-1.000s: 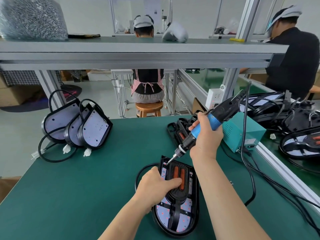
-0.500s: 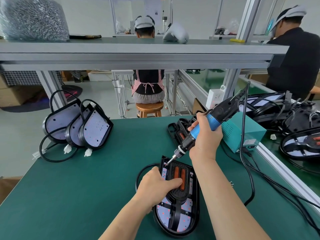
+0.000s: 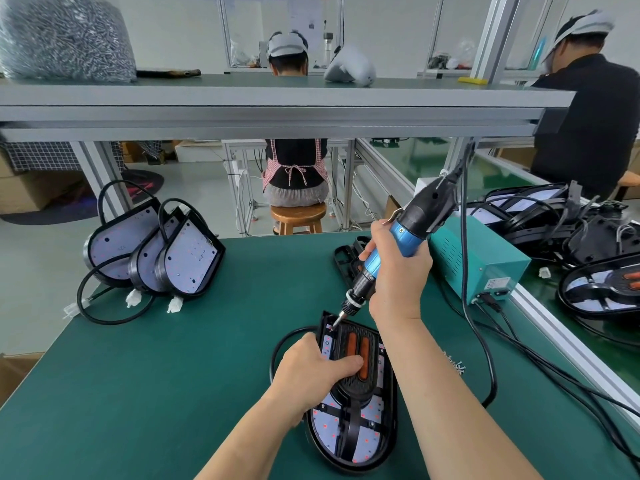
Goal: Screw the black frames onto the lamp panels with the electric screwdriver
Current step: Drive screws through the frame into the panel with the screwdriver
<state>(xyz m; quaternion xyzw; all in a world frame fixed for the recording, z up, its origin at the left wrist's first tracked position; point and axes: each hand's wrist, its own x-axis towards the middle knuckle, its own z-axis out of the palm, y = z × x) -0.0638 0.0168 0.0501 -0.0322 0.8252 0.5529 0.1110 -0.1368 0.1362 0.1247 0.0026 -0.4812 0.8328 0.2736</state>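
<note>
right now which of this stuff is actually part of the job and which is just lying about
In the job: electric screwdriver in the right hand; black frame on the lamp panel, steadied by the left hand; three bare panels leaning at left.
Lying about: white headset and grey bag on the shelf; lamp pile at far right.

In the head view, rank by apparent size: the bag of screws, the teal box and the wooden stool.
Largest: bag of screws
Then: teal box
Smallest: wooden stool, though it stands much farther away.

open: green mat (image 3: 173,375) centre-left | blocked: lamp panels (image 3: 187,261) far-left | power box (image 3: 485,268), cables (image 3: 495,382) right
</note>
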